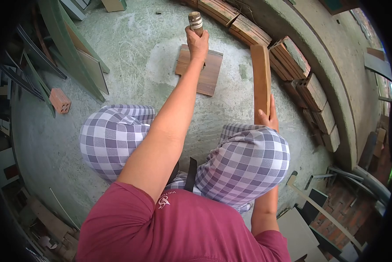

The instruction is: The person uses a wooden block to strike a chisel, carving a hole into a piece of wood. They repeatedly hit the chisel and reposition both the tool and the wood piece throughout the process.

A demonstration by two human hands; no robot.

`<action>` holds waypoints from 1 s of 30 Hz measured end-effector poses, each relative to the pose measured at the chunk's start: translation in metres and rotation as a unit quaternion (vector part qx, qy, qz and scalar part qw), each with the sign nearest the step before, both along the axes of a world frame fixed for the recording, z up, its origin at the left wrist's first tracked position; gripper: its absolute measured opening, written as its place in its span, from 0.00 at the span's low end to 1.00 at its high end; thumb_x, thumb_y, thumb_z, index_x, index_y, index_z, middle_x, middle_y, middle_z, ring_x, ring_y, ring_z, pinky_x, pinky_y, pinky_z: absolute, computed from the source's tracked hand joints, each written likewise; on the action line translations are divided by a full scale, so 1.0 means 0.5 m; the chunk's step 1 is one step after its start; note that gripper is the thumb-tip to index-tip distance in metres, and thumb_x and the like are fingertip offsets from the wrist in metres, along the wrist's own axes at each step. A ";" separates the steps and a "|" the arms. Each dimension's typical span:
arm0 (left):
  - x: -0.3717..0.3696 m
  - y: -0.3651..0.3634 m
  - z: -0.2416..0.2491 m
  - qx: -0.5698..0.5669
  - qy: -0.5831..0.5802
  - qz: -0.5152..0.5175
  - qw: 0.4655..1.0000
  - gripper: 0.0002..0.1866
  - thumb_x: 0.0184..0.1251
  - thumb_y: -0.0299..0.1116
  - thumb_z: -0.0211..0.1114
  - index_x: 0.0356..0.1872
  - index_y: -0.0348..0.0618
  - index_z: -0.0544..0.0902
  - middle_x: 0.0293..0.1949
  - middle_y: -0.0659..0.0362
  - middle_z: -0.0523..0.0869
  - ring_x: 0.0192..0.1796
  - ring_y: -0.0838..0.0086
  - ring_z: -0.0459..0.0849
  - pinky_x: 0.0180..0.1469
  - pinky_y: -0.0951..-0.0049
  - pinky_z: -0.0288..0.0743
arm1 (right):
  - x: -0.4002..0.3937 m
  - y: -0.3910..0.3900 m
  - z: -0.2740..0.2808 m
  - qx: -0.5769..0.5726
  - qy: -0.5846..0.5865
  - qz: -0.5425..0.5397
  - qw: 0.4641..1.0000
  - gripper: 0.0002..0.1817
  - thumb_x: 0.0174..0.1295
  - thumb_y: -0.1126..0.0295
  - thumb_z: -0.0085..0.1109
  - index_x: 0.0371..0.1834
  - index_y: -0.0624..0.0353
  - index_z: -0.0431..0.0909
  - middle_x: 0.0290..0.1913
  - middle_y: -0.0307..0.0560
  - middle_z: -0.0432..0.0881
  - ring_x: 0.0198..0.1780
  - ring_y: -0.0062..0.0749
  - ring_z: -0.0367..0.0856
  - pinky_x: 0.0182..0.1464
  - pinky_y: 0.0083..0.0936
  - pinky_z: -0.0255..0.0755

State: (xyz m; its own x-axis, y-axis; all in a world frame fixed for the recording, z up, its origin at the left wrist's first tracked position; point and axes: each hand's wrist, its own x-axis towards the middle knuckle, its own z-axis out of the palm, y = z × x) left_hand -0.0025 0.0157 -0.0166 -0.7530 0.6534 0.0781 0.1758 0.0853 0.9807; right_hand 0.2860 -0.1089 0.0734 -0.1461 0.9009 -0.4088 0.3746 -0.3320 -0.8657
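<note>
My left hand (197, 47) is wrapped round the wooden handle of a chisel (196, 22), which has white bands near its top end. It is held upright over a brown wooden board (212, 72) on the floor. The lower part of the chisel is mostly hidden behind my hand and wrist. Beside my right knee, my right hand (269, 118) grips the near end of a long, thick wooden block (261, 74). The block's far end points forward, to the right of the board.
Stacked hollow bricks (289, 59) line a curved concrete ledge (318, 52) on the right. To the left, green panels (69, 48) lean near a single hollow brick (59, 101). Board offcuts (298, 231) and strips lie behind on the right. Concrete floor (126, 56) spreads ahead.
</note>
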 end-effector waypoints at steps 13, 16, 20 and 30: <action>0.006 -0.003 -0.002 0.049 0.020 -0.005 0.999 0.23 0.57 0.30 0.62 0.50 0.31 0.64 0.42 0.43 0.77 0.44 0.54 0.79 0.49 0.59 0.70 | -0.270 0.259 0.307 0.220 0.005 0.230 0.948 0.46 0.52 0.44 0.57 0.73 0.50 0.53 0.57 0.59 0.75 0.54 0.42 0.75 0.56 0.33 0.67; 0.011 -0.004 -0.020 0.102 0.103 0.001 0.989 0.19 0.59 0.27 0.60 0.49 0.32 0.65 0.45 0.42 0.76 0.48 0.52 0.77 0.52 0.58 0.69 | -0.310 0.263 0.226 0.128 -0.329 0.457 0.816 0.46 0.52 0.42 0.55 0.73 0.51 0.53 0.61 0.58 0.71 0.60 0.43 0.71 0.60 0.30 0.65; 0.017 -0.032 0.009 0.139 0.000 -0.014 0.990 0.19 0.58 0.25 0.59 0.49 0.33 0.65 0.46 0.42 0.76 0.47 0.52 0.78 0.51 0.59 0.70 | -0.344 0.273 0.263 0.157 -0.118 0.406 0.893 0.44 0.54 0.43 0.54 0.72 0.52 0.55 0.60 0.60 0.72 0.59 0.40 0.71 0.62 0.28 0.62; 0.029 -0.037 0.021 0.048 0.000 -0.009 0.999 0.23 0.56 0.28 0.61 0.51 0.33 0.63 0.42 0.42 0.78 0.44 0.52 0.79 0.51 0.57 0.70 | -0.355 0.311 0.300 0.172 -0.056 0.376 0.909 0.37 0.50 0.47 0.54 0.63 0.53 0.68 0.51 0.56 0.78 0.51 0.45 0.77 0.54 0.35 0.70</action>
State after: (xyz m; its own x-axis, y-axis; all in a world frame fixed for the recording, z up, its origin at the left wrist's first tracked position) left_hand 0.0122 -0.0030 -0.0062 -0.7417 0.6557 0.1410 0.1765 -0.0121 0.9842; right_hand 0.1084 0.0465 0.2234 -0.7483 0.6407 -0.1719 0.4760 0.3382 -0.8118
